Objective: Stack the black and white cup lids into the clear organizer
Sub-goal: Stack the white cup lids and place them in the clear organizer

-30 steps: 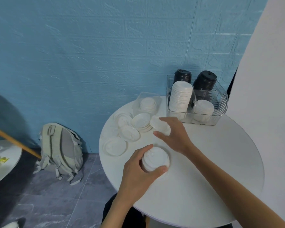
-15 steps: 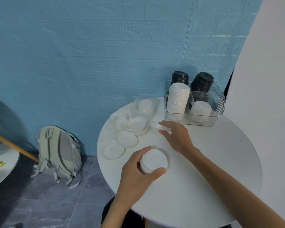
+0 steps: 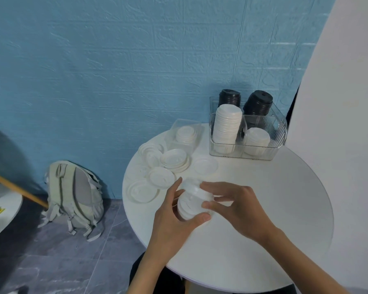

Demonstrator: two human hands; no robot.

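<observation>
Lids (image 3: 174, 159) lie loose on the white desk (image 3: 263, 209), left of the clear organizer (image 3: 280, 132) at its far edge; a backpack (image 3: 74, 196) sits on the floor. Left hand (image 3: 174, 221) grips a short white lid stack (image 3: 189, 205) near the desk's middle, while right hand (image 3: 238, 206) pinches a lid (image 3: 192, 186) onto its top.

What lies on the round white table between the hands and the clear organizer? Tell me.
In the head view, one loose white lid lies flat on the round white table between the hands' small white lid stack and the clear plastic organizer; otherwise bare tabletop.
</observation>
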